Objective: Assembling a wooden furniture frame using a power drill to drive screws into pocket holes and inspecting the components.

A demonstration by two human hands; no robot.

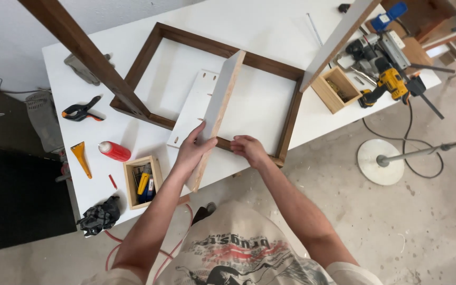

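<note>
Hands both on the work at table's near edge. Left hand (pixel 192 150) is wrapped around a white panel (pixel 220 105) stood on its long edge, fingers closed on its face, thumb side hidden behind it. Panel runs from about 7 o'clock near the left hand up toward 1 o'clock, top end resting against the far rail of a dark wooden frame (pixel 290 113) lying flat on the white table (pixel 270 21). Raw wood edge of the panel faces right.

Right hand (pixel 249 149) sits at 3 o'clock of the left one, fingers curled down onto the frame's near rail, touching it; cannot tell whether it pinches anything.

Second white board (pixel 188 113) with slots and holes lies flat inside the frame, just at 9 o'clock of the upright panel.

At 9 o'clock of the left hand: small wooden box (pixel 133 184) with tools in it, red bottle (pixel 115 151), orange scraper (pixel 81 157), black-and-orange spring clamp (pixel 81 112). Black gloves (pixel 99 216) at 8 o'clock, at the table's corner.

At 2 o'clock, well apart: another small wooden box (pixel 327 92), yellow drill (pixel 389 82) beside it. Dark wooden post (pixel 83 50) crosses the frame's left corner at 10 o'clock.
</note>
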